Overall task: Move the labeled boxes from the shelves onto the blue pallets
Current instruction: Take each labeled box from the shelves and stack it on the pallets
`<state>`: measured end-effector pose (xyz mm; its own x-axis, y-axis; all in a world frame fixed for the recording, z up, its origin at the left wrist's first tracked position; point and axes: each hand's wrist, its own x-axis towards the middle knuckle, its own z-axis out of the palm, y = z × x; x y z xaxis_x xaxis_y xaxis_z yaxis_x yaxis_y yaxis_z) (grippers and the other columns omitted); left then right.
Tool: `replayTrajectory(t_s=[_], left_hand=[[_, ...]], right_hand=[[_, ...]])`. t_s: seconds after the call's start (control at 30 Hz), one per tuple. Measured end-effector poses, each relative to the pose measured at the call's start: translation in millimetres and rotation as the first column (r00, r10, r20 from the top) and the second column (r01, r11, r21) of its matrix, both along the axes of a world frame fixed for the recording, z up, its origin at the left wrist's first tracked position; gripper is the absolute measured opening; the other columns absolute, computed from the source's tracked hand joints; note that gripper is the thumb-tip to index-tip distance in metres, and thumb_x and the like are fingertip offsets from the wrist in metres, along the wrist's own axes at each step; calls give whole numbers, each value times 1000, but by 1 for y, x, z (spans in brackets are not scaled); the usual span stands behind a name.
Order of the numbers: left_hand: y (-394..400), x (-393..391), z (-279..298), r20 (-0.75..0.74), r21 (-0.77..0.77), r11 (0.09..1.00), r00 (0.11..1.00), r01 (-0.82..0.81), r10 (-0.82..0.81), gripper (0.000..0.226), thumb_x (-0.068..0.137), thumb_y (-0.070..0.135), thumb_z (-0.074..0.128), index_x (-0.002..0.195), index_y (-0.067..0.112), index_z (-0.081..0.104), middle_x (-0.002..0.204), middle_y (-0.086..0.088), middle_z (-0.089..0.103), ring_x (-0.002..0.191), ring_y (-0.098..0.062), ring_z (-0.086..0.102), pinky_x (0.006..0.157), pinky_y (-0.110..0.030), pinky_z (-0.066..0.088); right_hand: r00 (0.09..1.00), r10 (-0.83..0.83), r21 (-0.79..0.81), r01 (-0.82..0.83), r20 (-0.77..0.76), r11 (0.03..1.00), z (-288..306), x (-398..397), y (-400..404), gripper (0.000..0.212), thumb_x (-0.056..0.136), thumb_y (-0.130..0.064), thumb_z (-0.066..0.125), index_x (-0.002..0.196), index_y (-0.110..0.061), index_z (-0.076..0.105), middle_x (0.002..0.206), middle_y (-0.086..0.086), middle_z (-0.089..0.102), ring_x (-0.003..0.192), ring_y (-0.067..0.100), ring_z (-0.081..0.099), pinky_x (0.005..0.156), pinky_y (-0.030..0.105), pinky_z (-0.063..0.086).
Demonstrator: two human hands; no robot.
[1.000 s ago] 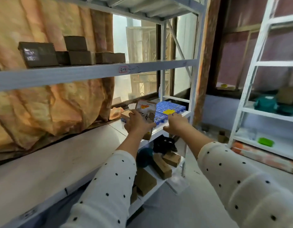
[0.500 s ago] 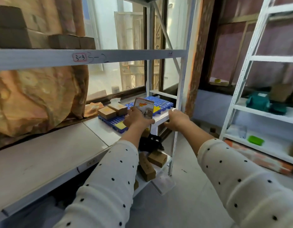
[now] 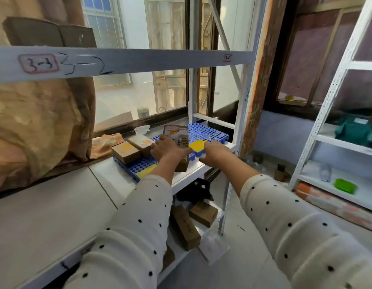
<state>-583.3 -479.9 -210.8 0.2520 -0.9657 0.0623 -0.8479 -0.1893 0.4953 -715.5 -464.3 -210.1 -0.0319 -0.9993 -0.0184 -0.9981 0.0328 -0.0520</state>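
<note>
My left hand grips a tall brown labeled box, held upright and tilted over the blue pallet at the right end of the white shelf. Just right of the box, my right hand rests on the pallet's front edge beside a yellow label, fingers apart and holding nothing. On the left part of the pallet lie two small labeled boxes, the second box close behind the first. Another yellow label shows on the pallet's near corner.
The white shelf board stretches left toward me. An upper shelf beam marked 3-2 carries brown boxes. Beneath the shelf lie more cardboard boxes and a black bag. A second white rack stands to the right.
The view has closed in on the pallet. My left hand carried the tall box further over it, and my right hand slid from the shelf edge onto the pallet's front.
</note>
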Motion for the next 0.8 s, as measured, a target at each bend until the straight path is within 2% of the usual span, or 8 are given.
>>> replayTrajectory(t_s=[0.27, 0.43, 0.6, 0.8], left_hand=[[-90, -14, -14, 5, 37, 999, 999, -35, 35, 111, 65, 64, 72, 145, 3, 23, 144, -18, 29, 132, -33, 33, 105, -41, 37], [-136, -30, -29, 12, 56, 991, 993, -119, 118, 109, 66, 65, 72, 143, 2, 26, 141, -17, 29, 129, -32, 36, 104, -41, 39], [-188, -43, -40, 117, 98, 975, 975, -202, 190, 110, 67, 70, 67, 143, 1, 28, 135, -16, 33, 125, -31, 38, 100, -38, 40], [-241, -60, -51, 175, 116, 937, 936, -329, 307, 104, 69, 73, 62, 140, 2, 37, 136, -18, 36, 124, -31, 38, 96, -36, 39]], right_hand=[[1000, -23, 70, 24, -20, 997, -12, -13, -89, 70, 93, -43, 54, 147, -9, 26, 150, 16, 34, 136, 34, 36, 106, 46, 38], [1000, -4, 127, 8, -31, 992, -25, -31, -147, 62, 93, -37, 54, 144, -10, 32, 145, 14, 41, 130, 32, 43, 101, 43, 41], [994, 110, 135, -108, -11, 985, -36, -48, -219, 66, 96, -40, 48, 149, -8, 23, 151, 15, 33, 136, 32, 36, 109, 44, 36], [973, 232, 201, -227, 0, 953, -49, -65, -295, 67, 98, -41, 44, 149, -4, 20, 152, 16, 31, 135, 33, 37, 109, 45, 37]])
